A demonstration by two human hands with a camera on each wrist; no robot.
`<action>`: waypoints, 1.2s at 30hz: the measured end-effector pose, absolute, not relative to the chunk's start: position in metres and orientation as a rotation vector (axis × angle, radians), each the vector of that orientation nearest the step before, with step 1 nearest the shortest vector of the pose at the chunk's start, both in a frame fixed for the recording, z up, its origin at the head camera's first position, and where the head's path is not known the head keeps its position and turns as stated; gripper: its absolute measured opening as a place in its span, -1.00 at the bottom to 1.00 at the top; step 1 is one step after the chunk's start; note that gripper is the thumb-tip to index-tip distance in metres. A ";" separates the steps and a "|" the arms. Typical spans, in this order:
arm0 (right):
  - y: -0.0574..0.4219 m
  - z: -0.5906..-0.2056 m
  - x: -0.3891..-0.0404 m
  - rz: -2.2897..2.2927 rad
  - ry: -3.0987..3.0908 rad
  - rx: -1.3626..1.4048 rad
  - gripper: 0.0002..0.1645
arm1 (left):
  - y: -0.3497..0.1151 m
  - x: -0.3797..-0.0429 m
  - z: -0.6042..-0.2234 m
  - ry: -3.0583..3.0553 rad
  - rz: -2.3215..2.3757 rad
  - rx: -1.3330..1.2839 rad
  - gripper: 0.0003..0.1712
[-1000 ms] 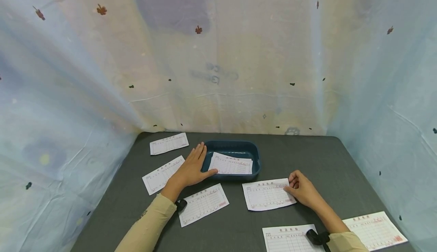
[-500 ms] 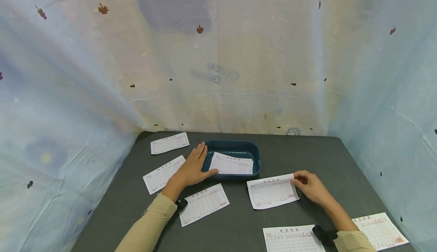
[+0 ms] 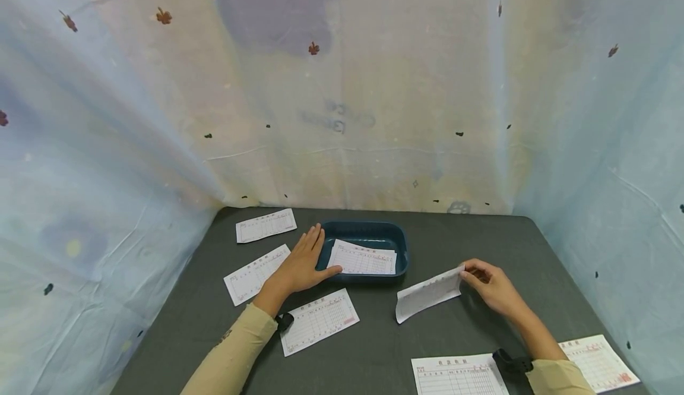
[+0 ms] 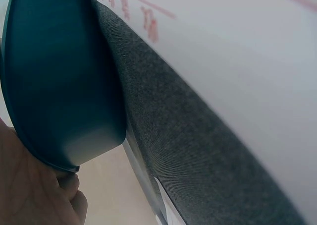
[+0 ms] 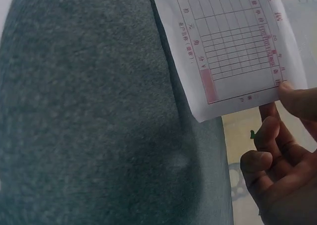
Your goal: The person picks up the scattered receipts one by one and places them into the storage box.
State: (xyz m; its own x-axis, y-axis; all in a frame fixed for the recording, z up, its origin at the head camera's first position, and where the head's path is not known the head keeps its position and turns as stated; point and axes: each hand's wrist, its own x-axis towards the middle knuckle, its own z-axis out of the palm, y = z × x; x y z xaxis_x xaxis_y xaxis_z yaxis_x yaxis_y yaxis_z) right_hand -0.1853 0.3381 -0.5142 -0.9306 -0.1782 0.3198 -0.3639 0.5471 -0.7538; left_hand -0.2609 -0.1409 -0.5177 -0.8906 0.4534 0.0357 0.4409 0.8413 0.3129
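- left hand [image 3: 299,267] lies open against the tray's left side, fingers straight, thumb at the near rim of the tray [image 3: 369,233]
- right hand [image 3: 494,288] pinches a paper [image 3: 430,294] by its corner between thumb and finger
- that paper tilts up to the right of the tray, nearer the person; cannot tell whether its low edge meets the table [image 3: 376,347]
- slips [image 3: 363,258] lie inside the tray
- three forms [image 3: 319,322] lie left of it
- two sheets [image 3: 456,377] lie near the right sleeve [image 3: 561,378]
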 end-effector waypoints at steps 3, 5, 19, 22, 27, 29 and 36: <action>0.337 -0.511 -0.186 1.352 -2.576 0.479 -0.87 | -0.141 -0.261 -0.517 2.971 0.493 0.719 0.39; 0.336 -0.509 -0.187 1.373 -2.578 0.472 -0.86 | -0.141 -0.261 -0.517 2.969 0.496 0.718 0.39; 0.319 -0.496 -0.197 1.391 -2.560 0.407 -0.80 | -0.141 -0.259 -0.515 2.974 0.506 0.723 0.39; 0.314 -0.494 -0.202 1.398 -2.540 0.410 -0.80 | -0.141 -0.260 -0.516 2.982 0.512 0.727 0.39; 0.304 -0.492 -0.210 1.434 -2.492 0.409 -0.80 | -0.141 -0.260 -0.516 2.984 0.516 0.727 0.39; 0.299 -0.491 -0.213 1.458 -2.473 0.401 -0.79 | -0.141 -0.260 -0.516 2.979 0.512 0.728 0.39; 0.284 -0.486 -0.221 1.476 -2.446 0.383 -0.75 | -0.141 -0.261 -0.517 2.970 0.488 0.719 0.40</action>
State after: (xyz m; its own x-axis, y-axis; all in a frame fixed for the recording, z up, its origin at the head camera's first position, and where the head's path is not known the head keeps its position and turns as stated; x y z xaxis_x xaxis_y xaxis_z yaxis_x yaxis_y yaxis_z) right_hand -0.2212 0.2838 -0.4863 -0.9319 -0.0905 0.3512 -0.3529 0.4495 -0.8206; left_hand -0.2606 -0.1410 -0.5170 -0.8909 0.4533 0.0281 0.4384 0.8422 0.3138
